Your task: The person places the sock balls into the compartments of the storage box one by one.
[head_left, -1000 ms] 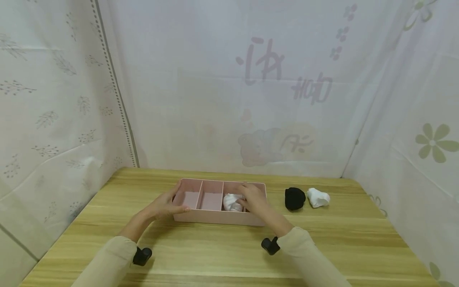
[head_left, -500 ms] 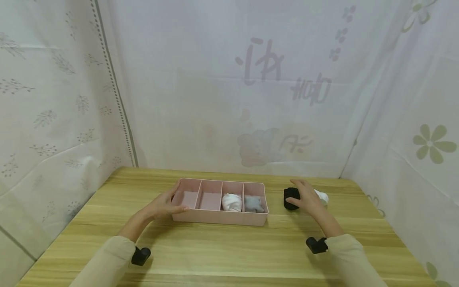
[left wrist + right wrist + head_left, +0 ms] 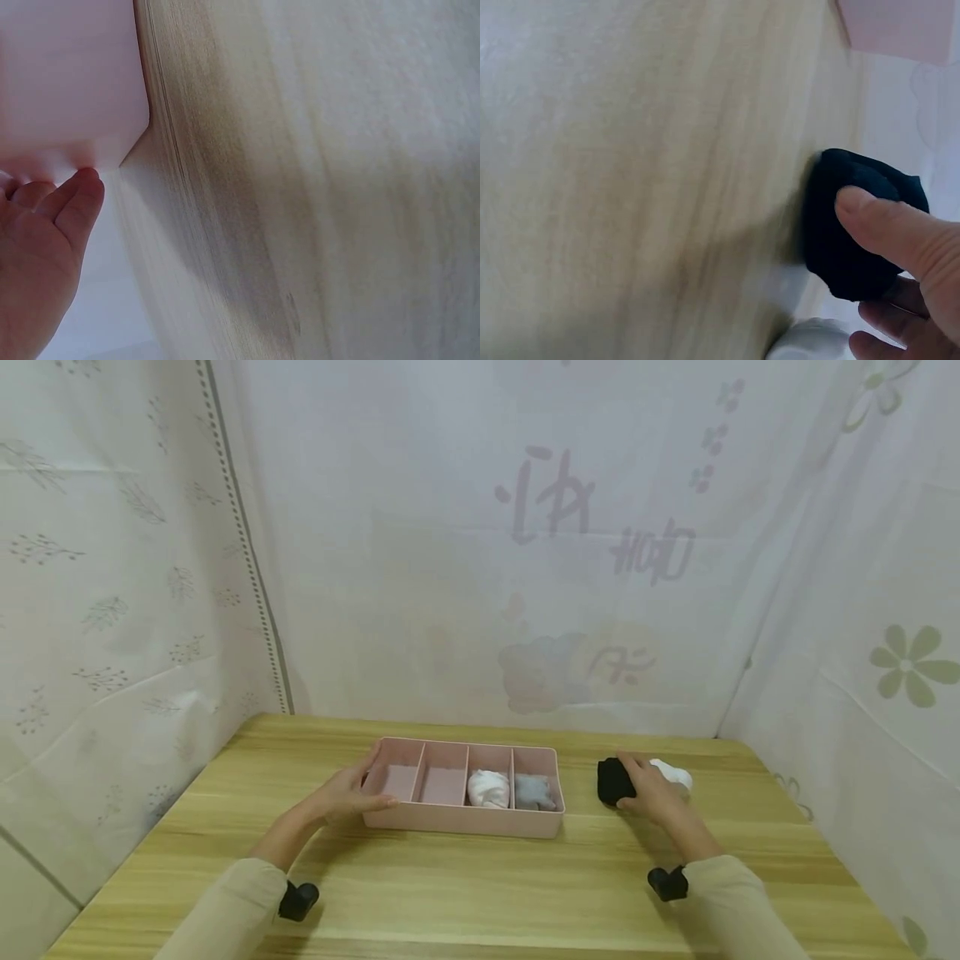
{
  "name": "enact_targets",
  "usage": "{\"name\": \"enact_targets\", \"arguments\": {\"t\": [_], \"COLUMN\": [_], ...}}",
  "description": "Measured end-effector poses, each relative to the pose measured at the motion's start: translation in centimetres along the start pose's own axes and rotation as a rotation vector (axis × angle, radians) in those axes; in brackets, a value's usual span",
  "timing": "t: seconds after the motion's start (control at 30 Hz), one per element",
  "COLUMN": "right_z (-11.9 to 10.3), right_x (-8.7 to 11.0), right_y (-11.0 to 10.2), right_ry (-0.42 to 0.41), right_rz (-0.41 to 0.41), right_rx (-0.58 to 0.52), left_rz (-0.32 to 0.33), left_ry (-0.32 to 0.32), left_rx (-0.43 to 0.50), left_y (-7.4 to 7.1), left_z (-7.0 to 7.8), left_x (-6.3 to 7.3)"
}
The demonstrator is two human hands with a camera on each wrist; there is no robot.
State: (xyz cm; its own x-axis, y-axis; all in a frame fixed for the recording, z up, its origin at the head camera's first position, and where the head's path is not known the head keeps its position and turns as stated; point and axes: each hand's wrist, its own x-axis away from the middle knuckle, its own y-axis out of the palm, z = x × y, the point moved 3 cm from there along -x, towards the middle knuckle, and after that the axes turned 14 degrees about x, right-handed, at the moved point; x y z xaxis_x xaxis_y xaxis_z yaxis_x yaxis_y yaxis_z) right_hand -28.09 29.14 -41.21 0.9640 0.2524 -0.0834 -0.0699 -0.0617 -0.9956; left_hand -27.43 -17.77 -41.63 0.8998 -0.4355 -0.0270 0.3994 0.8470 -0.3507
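A pink divided storage box [image 3: 465,818] lies on the table. My left hand [image 3: 341,793] grips its left end, thumb along the front wall and fingers at the far corner; in the left wrist view the fingertips [image 3: 88,176] press the box wall. On the right, my right hand [image 3: 654,792] holds a black rolled-up bundle, apparently balled socks [image 3: 832,240], with the thumb [image 3: 877,221] across it. Inside the box, a white balled bundle [image 3: 489,788] and a grey one [image 3: 533,792] fill the two right compartments. The two left compartments hold nothing.
Another white bundle [image 3: 672,773] lies just behind the right hand, partly hidden by it. Wood-grain table [image 3: 465,893] spreads in front of the box. Patterned cloth curtains [image 3: 420,610] close off the back and both sides.
My right hand has left the box, moved right and taken hold of the black bundle. The grey bundle, hidden under that hand before, now shows in the rightmost compartment. The left hand stays put.
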Motion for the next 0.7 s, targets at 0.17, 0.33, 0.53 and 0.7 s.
{"name": "enact_targets", "arguments": {"t": [0.17, 0.33, 0.53, 0.7], "right_z": [-0.09, -0.05, -0.45, -0.62], "right_x": [0.04, -0.13, -0.18, -0.19], "right_y": [0.25, 0.45, 0.52, 0.62], "right_ry": [-0.012, 0.008, -0.009, -0.010], "right_rz": [0.080, 0.081, 0.071, 0.090], "right_rx": [0.008, -0.001, 0.022, 0.029], "left_rz": [-0.002, 0.007, 0.009, 0.007], "left_ry": [0.002, -0.007, -0.012, -0.014], "left_rx": [-0.012, -0.015, 0.010, 0.004], "left_y": [0.00, -0.05, -0.05, 0.07], "left_z": [-0.14, -0.30, -0.37, -0.32], "left_x": [-0.05, -0.07, -0.06, -0.12]}}
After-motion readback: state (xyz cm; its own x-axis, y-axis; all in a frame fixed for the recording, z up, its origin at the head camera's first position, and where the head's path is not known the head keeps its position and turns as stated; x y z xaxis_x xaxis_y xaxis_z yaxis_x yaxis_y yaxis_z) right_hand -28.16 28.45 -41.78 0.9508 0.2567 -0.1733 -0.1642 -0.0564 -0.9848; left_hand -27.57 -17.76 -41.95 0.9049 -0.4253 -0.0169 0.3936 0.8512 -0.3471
